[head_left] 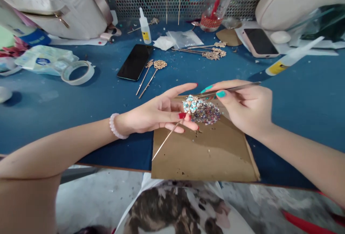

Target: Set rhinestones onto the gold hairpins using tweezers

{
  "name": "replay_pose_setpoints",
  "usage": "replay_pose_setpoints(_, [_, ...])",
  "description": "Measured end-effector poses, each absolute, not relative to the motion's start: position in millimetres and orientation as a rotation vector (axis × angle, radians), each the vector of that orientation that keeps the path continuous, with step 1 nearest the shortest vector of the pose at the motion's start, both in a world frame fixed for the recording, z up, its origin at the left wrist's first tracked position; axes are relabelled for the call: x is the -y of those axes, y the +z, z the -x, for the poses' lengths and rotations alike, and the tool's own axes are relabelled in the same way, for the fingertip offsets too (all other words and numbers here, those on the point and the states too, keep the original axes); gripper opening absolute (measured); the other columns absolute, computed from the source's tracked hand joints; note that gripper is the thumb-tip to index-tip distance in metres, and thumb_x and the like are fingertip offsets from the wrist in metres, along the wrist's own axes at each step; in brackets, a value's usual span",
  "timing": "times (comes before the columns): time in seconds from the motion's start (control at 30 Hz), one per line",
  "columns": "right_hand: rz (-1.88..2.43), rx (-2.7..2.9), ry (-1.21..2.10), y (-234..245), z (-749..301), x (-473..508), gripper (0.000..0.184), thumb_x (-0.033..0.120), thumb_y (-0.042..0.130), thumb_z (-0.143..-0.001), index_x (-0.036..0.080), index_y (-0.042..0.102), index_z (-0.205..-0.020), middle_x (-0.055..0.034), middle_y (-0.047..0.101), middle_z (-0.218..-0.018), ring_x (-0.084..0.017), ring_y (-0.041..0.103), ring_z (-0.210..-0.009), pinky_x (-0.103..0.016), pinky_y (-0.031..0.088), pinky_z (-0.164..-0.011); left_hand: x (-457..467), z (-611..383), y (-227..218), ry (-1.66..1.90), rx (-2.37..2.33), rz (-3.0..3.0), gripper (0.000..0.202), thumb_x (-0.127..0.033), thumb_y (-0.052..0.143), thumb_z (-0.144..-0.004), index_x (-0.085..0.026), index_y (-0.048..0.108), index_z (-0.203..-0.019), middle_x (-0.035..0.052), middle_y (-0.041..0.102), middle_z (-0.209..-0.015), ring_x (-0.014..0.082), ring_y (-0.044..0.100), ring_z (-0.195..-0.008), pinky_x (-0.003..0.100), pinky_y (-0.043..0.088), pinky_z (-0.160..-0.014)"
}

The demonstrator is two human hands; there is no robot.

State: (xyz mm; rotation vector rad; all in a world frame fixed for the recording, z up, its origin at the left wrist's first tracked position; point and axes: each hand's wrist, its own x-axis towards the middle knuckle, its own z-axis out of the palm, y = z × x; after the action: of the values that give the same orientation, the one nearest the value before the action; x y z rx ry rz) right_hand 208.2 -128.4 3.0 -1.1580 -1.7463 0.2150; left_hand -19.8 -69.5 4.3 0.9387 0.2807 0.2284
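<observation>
Between the thumb and fingers of my left hand (164, 113) is a hairpin (190, 104), its flower-shaped head set with turquoise and clear stones. The thin gold stick of the pin slants down to the left. Tweezers (237, 88) are pinched in my right hand (250, 106), their tip at the edge of the flower head. Whether the tip grips a stone is too small to tell. Just beneath lies a heap of small mixed-colour rhinestones (207, 113) on a piece of brown cardboard (205, 155).
Gold hairpins (160, 64) lie beyond my left hand, beside a black phone (135, 61). More hairpins (214, 54) rest farther back. Two glue bottles (145, 29) stand or lean on the blue table (105, 97). A tape roll (78, 72), a second phone (260, 42) and a tumbler (215, 8) are around.
</observation>
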Motion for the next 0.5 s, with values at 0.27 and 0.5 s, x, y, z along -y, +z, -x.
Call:
replay_pose_setpoints(0.27, [1.119, 1.790, 0.151, 2.0, -209.1, 128.2, 0.011, 0.025, 0.060, -0.090, 0.025, 0.070, -0.089, 0.0042, 0.075, -0.089, -0.009, 0.070, -0.073, -0.018, 0.053, -0.060, 71.8, 19.2, 5.6, 0.205, -0.308, -0.990, 0.035, -0.009, 0.055, -0.093, -0.031, 0.051, -0.120, -0.0031, 0.066, -0.097, 0.0167, 0.071, -0.099, 0.015, 0.060, -0.074])
replay_pose_setpoints(0.5, [1.079, 1.796, 0.071, 5.8, -212.7, 132.1, 0.011, 0.020, 0.062, -0.088, 0.023, 0.072, -0.091, 0.0035, 0.075, -0.088, -0.009, 0.068, -0.072, -0.019, 0.051, -0.061, 75.1, 16.3, 1.9, 0.218, -0.335, -1.093, 0.033, -0.010, 0.060, -0.091, -0.027, 0.044, -0.114, -0.0032, 0.072, -0.089, 0.0172, 0.074, -0.084, 0.015, 0.060, -0.064])
